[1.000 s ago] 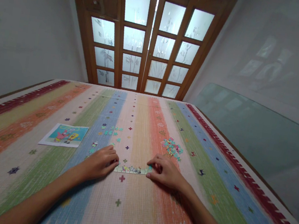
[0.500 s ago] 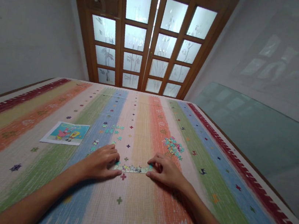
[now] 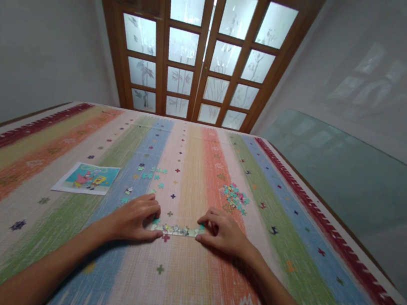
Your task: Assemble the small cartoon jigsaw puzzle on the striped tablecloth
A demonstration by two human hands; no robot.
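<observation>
on tablecloth [image 3: 193,282], puzzle strip [image 3: 178,230] crosswise

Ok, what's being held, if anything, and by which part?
The joined puzzle strip: left hand at its left end, right hand at its right end. Whether gripped or merely touched can't be told.

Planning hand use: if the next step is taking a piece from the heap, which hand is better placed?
Right hand, I'd say: the heap lies just beyond it. The left hand is at the puzzle strip's other end, nearer the scattered pieces.
</observation>
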